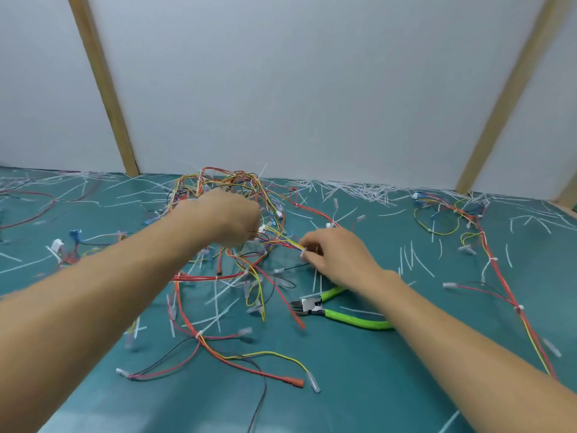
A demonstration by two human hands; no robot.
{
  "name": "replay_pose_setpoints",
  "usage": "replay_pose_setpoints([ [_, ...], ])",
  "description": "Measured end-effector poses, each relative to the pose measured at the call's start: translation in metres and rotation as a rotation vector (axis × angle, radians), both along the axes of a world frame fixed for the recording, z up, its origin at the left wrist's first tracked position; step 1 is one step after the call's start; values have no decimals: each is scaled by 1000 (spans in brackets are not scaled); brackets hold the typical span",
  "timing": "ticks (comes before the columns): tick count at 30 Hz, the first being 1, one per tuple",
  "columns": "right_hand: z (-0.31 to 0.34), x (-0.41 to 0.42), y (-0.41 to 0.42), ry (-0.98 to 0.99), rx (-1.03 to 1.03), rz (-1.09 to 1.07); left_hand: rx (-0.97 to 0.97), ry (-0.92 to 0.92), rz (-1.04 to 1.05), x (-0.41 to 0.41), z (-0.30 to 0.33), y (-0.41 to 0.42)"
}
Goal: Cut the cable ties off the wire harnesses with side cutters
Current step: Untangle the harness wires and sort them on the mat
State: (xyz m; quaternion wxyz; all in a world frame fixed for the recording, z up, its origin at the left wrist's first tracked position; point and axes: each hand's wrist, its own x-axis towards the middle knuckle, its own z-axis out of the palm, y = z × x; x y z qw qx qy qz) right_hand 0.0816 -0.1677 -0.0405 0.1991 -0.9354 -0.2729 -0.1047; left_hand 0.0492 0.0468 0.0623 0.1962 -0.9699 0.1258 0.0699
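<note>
A tangled wire harness of red, yellow and black wires lies in the middle of the teal mat. My left hand grips a bunch of its wires, lifted a little above the mat. My right hand pinches a white cable tie on a yellow and red wire bundle stretched between both hands. The side cutters, with green handles, lie on the mat just under my right wrist, held by neither hand.
Cut white cable tie pieces are scattered across the teal mat, thickest along the back wall. A second harness lies at the right and another wire bundle at the left. White wall panels with wooden posts stand behind.
</note>
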Motion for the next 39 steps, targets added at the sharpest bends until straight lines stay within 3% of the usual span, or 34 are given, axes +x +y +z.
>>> replay_pose_setpoints([
  [2, 0, 1, 2, 12, 174, 16, 55, -280, -97, -5, -8, -17],
  [3, 1, 1, 3, 18, 257, 14, -10, -382, -129, -7, -13, -26],
  [9, 7, 0, -10, 86, 757, -124, -344, -498, -103, -4, -33, -26],
  [11, 9, 0, -16, 117, 918, -140, -469, -381, 17, -3, -28, -13],
  [15, 5, -4, -15, 201, 1059, -134, -767, 135, 88, 4, -22, 6],
  [17, 4, -3, -15, 208, 1066, -162, -933, 152, 83, 7, -21, 13],
  [21, 1, -4, -15, 92, 928, -214, -1197, 44, 145, 10, -30, 15],
  [24, 1, -14, -10, 46, 787, -139, -1356, 52, 154, 14, -40, 8],
  [28, 7, -28, 0, -372, 336, -67, -1304, 80, 104, 12, -45, 4],
  [31, 11, -35, 12, -548, 267, 58, -1275, 188, 63, 7, -42, 10],
  [33, 8, -38, 17, -483, 273, 145, -1247, 326, 39, 4, -39, 20],
  [36, 1, -41, 21, -281, 99, 122, -1281, 520, 69, 3, -39, 37],
  [39, -7, -37, 24, -242, -35, 18, -1259, 416, 62, 5, -49, 42],
])
